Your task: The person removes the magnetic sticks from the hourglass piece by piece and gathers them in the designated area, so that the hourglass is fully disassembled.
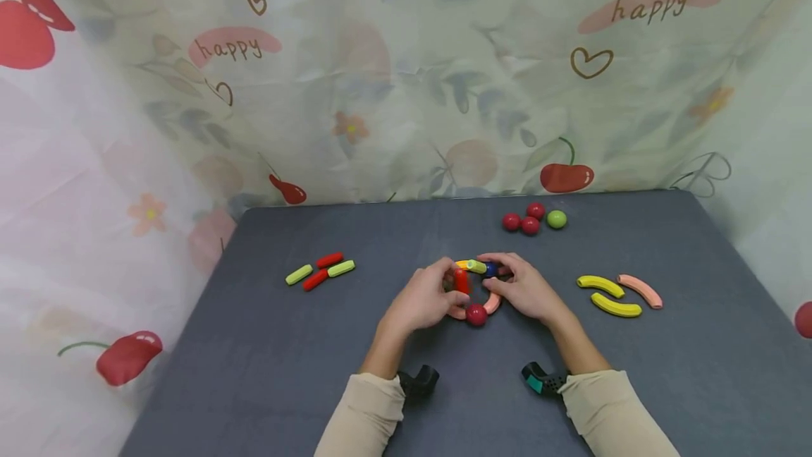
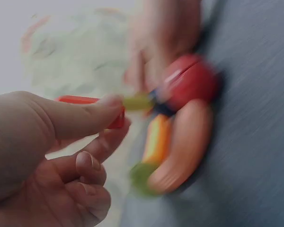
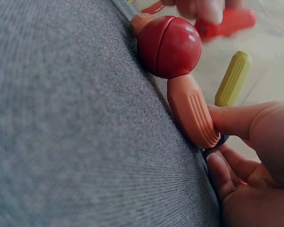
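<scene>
My left hand (image 1: 426, 298) pinches a red stick (image 1: 462, 281) between thumb and fingers, over the left of a ring of toy pieces. The right hand (image 1: 525, 289) grips the ring's right side at a dark blue ball (image 1: 490, 269), its thumb against a pink curved piece (image 3: 191, 109). This piece joins a red ball (image 1: 476, 314) at the ring's near side, with another pink curved piece (image 2: 184, 146) beyond it. A green ball (image 2: 144, 177) and an orange piece (image 2: 157, 139) follow on the left. One yellow-green stick (image 3: 233, 78) rises from the blue ball.
Red and yellow-green sticks (image 1: 341, 268) lie on the grey table (image 1: 285, 358) at left. Several red balls (image 1: 530, 226) and a green ball (image 1: 557, 219) sit at the back. Two yellow curved pieces (image 1: 616, 305) and a pink one (image 1: 641, 291) lie at right. A patterned cloth (image 1: 406, 104) hangs behind.
</scene>
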### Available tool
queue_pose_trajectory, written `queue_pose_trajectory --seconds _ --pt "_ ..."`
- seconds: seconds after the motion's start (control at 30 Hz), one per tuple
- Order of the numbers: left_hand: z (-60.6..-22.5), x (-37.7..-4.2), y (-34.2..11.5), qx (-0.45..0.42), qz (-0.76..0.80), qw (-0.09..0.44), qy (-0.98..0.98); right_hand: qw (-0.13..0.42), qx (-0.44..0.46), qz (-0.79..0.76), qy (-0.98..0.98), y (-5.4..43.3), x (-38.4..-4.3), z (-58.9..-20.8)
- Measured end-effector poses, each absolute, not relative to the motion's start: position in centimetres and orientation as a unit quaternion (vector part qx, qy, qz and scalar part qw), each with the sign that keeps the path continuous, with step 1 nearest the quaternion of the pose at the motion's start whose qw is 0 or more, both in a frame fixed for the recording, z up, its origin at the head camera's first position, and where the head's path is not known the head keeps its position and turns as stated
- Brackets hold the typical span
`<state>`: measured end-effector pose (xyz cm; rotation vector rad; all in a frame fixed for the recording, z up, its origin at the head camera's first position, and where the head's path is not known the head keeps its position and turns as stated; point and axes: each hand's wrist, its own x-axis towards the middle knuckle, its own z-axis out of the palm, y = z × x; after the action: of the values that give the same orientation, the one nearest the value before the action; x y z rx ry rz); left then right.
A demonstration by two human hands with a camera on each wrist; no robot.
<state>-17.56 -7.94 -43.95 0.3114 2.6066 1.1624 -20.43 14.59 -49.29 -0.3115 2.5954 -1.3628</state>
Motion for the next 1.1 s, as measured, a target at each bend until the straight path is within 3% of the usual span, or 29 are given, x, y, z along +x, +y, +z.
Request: queue_pose_trajectory --seconds 0.27,0.47,0.7,1.1 --pt "-43.9 -18.9 -18.7 -0.046 0.366 -0.046 0.928 0.098 -0.103 -0.453 0.880 14.4 -20.5 -49.3" --pt "-45.6 -17.6 -27.3 -0.199 0.342 -0.107 0.912 0.102 -0.102 -0.452 0.880 14.5 -20.5 -49.4" --pt "-47.2 -15.7 -31.7 -0.289 0.358 -0.123 0.879 0.100 -0.100 -0.453 0.880 14.6 -20.5 -49.5" --pt "-46.1 -14.8 -31.9 -0.283 0.385 -0.061 0.876 0.101 -0.098 -0.447 0.883 14.6 -20.6 -49.7"
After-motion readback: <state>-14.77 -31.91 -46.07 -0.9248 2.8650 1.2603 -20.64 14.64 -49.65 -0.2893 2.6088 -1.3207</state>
